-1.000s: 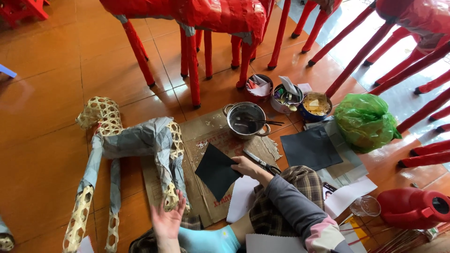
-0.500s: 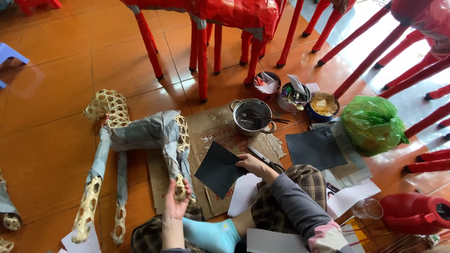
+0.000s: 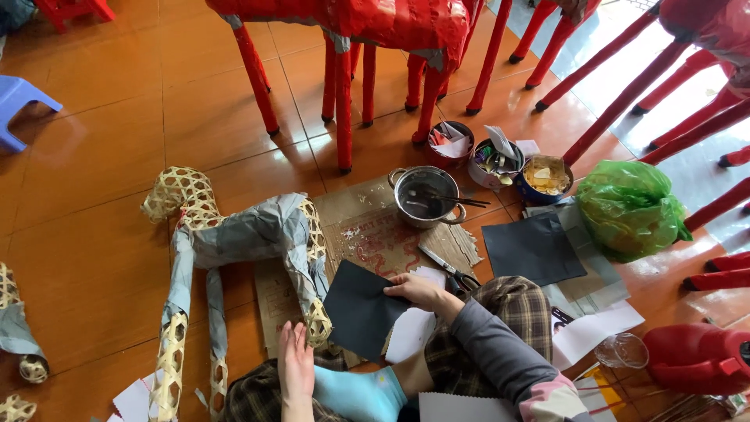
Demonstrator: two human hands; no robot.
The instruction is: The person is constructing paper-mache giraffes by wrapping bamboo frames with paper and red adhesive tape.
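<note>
A woven bamboo animal frame (image 3: pixel 234 234), partly wrapped in grey paper, lies on the orange floor. My left hand (image 3: pixel 295 364) rests flat beside its bare hind foot, fingers apart, touching it. My right hand (image 3: pixel 418 291) pinches the edge of a dark sheet of paper (image 3: pixel 359 307) held over flattened cardboard (image 3: pixel 367 234). Scissors (image 3: pixel 449 270) lie just past my right hand. My plaid trousers and a blue sock show at the bottom.
A metal pot (image 3: pixel 426 195) with sticks, three small tubs of scraps (image 3: pixel 500 160), more dark sheets (image 3: pixel 533 248) and a green plastic bag (image 3: pixel 629 207) lie to the right. Red paper-covered animal figures (image 3: pixel 367 31) stand behind. A blue stool (image 3: pixel 19 105) is at left.
My left hand has slid up to the frame's hind foot. My right hand still holds the dark sheet. The view has tilted so everything sits lower in the frame.
</note>
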